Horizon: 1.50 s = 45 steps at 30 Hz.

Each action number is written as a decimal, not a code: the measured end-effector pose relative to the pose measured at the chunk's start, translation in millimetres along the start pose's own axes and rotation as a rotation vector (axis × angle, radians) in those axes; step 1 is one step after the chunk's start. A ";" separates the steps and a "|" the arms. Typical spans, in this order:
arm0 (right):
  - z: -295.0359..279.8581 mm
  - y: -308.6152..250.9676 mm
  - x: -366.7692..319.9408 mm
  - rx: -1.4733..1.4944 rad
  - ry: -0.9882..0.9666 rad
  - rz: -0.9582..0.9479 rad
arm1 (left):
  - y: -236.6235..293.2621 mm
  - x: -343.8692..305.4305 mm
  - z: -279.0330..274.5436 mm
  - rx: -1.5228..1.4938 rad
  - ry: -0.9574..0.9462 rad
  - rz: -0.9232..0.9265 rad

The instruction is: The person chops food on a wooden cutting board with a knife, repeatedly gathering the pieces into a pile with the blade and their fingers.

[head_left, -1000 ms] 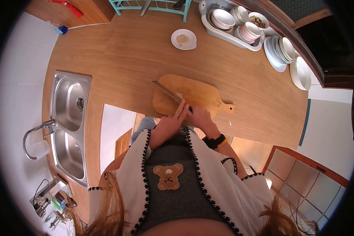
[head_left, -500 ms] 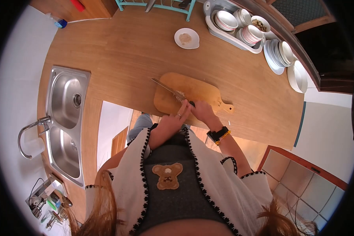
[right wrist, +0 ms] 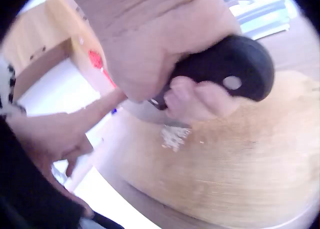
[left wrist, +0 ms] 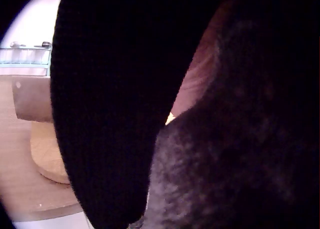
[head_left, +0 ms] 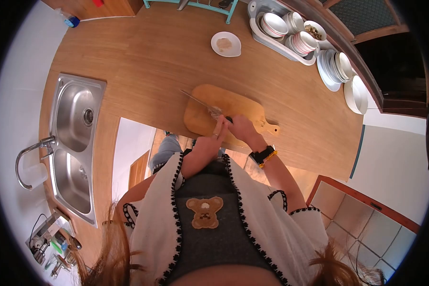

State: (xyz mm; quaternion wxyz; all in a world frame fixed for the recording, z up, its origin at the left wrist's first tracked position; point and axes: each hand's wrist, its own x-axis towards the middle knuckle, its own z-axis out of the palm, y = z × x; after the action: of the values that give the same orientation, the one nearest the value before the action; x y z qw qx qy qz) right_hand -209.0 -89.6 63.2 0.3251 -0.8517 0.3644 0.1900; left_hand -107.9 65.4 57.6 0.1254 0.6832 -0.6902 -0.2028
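A wooden cutting board (head_left: 243, 110) lies near the counter's front edge. On it sits a small pale minced pile (head_left: 216, 110), also seen in the right wrist view (right wrist: 175, 136). My right hand (head_left: 237, 125) grips the black handle (right wrist: 225, 71) of a knife whose blade (head_left: 195, 101) slants across the board to the far left, over the pile. My left hand (head_left: 218, 127) reaches in beside it with straight fingers (right wrist: 100, 106) resting against the blade's back. A dark sleeve fills most of the left wrist view, and only the board's edge (left wrist: 47, 161) shows.
A double steel sink (head_left: 74, 138) with a tap (head_left: 31, 152) sits at the left. A small white dish (head_left: 225, 44) of minced bits stands behind the board. At the back right are a rack of bowls (head_left: 283, 28) and stacked plates (head_left: 336, 64).
Both hands and the knife stay over the pile on the board; the blade has shifted only slightly. The head view has drifted a little.
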 end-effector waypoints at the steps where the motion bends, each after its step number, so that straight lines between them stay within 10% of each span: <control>1: -1.5 -5.0 -1.9 0.011 0.019 -0.008 | 0.1 -2.1 -1.0 0.004 0.006 -0.010; 8: 16.7 -10.8 -9.6 0.252 0.278 -0.131 | 2.3 -5.9 -1.2 0.045 0.037 -0.040; 45: 45.4 -14.8 -9.0 0.464 0.159 -0.014 | -11.1 -11.0 -5.7 0.090 0.207 0.016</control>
State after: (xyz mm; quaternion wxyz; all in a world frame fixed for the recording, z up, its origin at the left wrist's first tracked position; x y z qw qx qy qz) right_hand -207.9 -45.9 41.9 0.4836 -0.7691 0.4167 0.0312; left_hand -95.1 75.9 58.8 0.1667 0.7000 -0.6873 -0.0988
